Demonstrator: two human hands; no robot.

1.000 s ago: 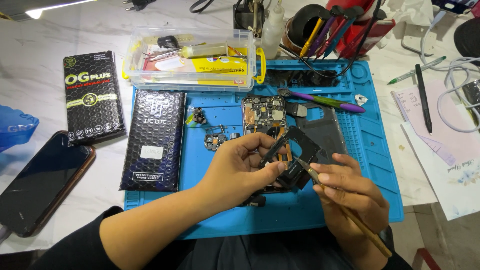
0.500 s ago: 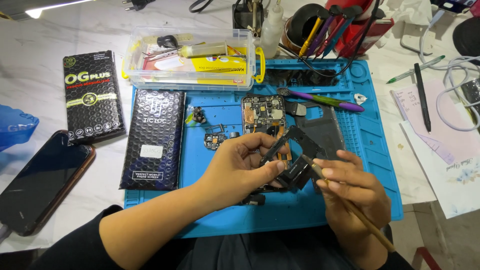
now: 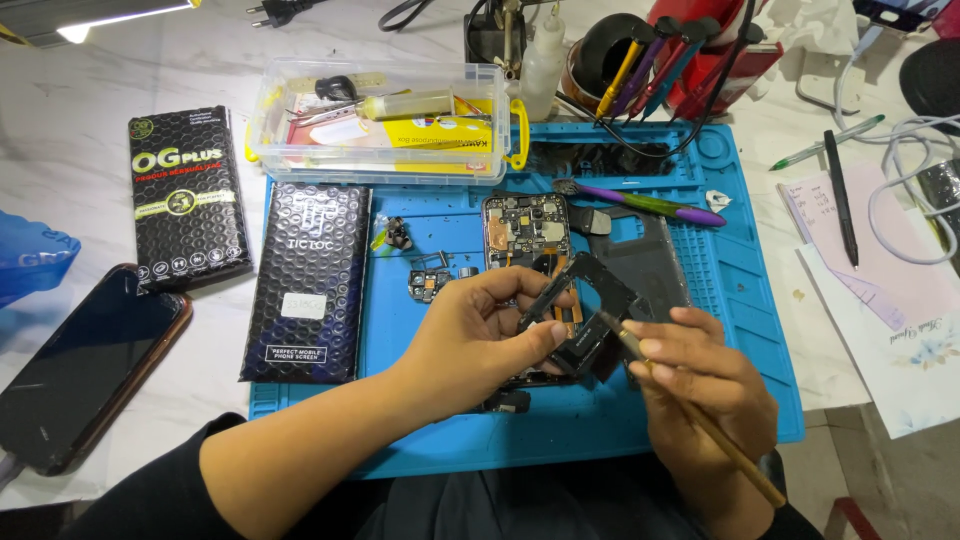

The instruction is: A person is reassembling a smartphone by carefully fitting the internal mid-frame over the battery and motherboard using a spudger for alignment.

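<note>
Head view was filled at its centre by a blue work mat (image 3: 700, 300) laid on the pale bench (image 3: 120, 80). At the upper middle of the frame, a clear plastic box (image 3: 380, 120) of small tools was seen at the mat's top edge. A black screen-protector packet (image 3: 308, 280) was laid on the mat's left edge, with a second one (image 3: 188, 197) left of it on the bench, and a dark phone (image 3: 85, 365) was seen at the lower left. An opened phone body (image 3: 527, 232) with its circuit board exposed was lying just above the hands. At the centre, a black phone frame (image 3: 590, 310) was gripped in the closed fingers of the left hand (image 3: 475, 345). A thin brush-like tool (image 3: 700, 420) was held pinched in the fingers of the right hand (image 3: 705, 385), its tip set against the frame.
</note>
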